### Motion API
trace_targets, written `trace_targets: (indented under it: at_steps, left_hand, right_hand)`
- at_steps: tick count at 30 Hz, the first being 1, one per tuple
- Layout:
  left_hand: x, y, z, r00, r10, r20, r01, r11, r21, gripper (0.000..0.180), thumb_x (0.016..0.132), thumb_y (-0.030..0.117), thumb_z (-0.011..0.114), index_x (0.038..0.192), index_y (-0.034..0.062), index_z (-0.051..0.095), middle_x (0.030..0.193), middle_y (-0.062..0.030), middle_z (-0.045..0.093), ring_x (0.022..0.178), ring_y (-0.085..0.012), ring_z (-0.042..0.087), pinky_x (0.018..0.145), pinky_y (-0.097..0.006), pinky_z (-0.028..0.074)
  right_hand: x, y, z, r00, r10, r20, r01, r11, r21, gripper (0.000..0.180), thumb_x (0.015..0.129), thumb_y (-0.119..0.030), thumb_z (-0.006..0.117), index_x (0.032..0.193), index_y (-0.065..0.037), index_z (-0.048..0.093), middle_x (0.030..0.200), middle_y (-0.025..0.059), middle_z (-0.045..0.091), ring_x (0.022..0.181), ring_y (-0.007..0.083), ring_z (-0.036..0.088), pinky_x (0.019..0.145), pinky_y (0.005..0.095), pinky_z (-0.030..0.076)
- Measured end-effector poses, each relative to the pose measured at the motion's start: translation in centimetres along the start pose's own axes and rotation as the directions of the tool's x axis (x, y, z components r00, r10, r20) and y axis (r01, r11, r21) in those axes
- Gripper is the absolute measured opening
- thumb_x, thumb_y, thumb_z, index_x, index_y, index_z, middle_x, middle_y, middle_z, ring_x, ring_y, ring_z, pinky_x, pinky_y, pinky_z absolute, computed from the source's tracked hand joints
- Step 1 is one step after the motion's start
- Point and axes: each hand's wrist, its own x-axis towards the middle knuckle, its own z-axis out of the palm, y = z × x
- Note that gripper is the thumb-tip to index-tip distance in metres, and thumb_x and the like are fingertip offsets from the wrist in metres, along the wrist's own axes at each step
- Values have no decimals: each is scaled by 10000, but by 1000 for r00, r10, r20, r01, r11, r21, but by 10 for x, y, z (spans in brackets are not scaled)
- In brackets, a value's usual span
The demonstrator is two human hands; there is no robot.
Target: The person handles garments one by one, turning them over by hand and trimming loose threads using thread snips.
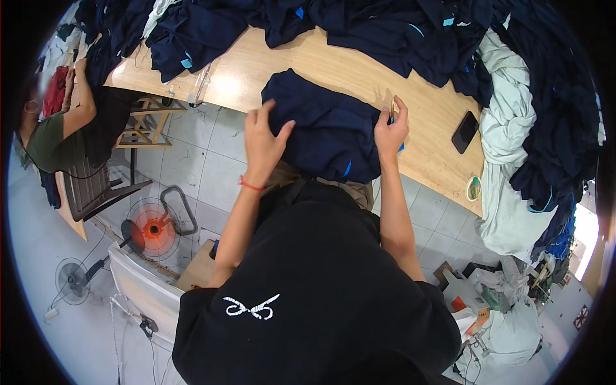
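Observation:
A dark navy piece of cloth (327, 125), folded or bunched, lies over the near edge of the wooden table and hangs toward my lap. Small bright blue bits show at its lower edge. My left hand (266, 136) is over the cloth's left side, thumb and fingers spread and slightly blurred, gripping nothing. At the right edge of the cloth, my right hand (391, 130) pinches a small pointed metal tool (393, 106), its thin tip pointing up. A bit of blue shows beside the fingers; most of the tool is hidden in the hand.
Heaps of navy garments (391, 35) line the table's (237, 70) far side. Pale green cloth (507, 109) hangs over its right end, near a black phone (465, 132) and a small round container (473, 188). Another person (58, 138) sits at left, near an orange fan (154, 229).

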Motion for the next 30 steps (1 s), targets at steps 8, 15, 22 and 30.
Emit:
trace_targets:
  at_steps: [8, 15, 22, 30]
  left_hand:
    - [34, 96, -99, 967, 123, -223, -199, 910, -363, 113, 1029, -10, 660, 1125, -23, 602, 866, -72, 673, 709, -49, 562, 636, -218, 450]
    - [176, 116, -56, 882, 424, -207, -461, 868, -185, 236, 1017, 123, 750, 1223, 22, 693, 960, -57, 742, 825, -96, 699, 773, -242, 558]
    - [54, -22, -17, 999, -32, 9, 33, 966, -256, 257, 1003, 164, 757, 1193, -7, 724, 971, -122, 775, 872, -154, 725, 785, -304, 560]
    - [-22, 16, 12, 987, -132, 89, 157, 913, -378, 272, 937, 124, 815, 1186, 39, 745, 1009, -98, 714, 941, -208, 680, 848, -336, 540]
  right_hand:
    - [68, -169, -161, 826, -418, -378, 355, 907, -226, 363, 965, -26, 746, 1317, 36, 681, 1109, 42, 742, 662, 23, 411, 574, 219, 317]
    - [188, -162, -160, 637, -643, -425, 563, 765, -314, 224, 952, -88, 800, 1151, 12, 774, 945, 92, 799, 849, 116, 718, 796, 247, 536]
    - [53, -7, -158, 990, 16, -138, -11, 999, 40, 174, 1055, -101, 668, 1114, 37, 757, 864, 41, 728, 756, 97, 659, 718, 253, 526]
    - [-61, 15, -145, 684, 728, 47, -659, 590, 466, 293, 1008, 4, 507, 1260, 38, 652, 797, -2, 565, 617, 62, 480, 490, 211, 324]
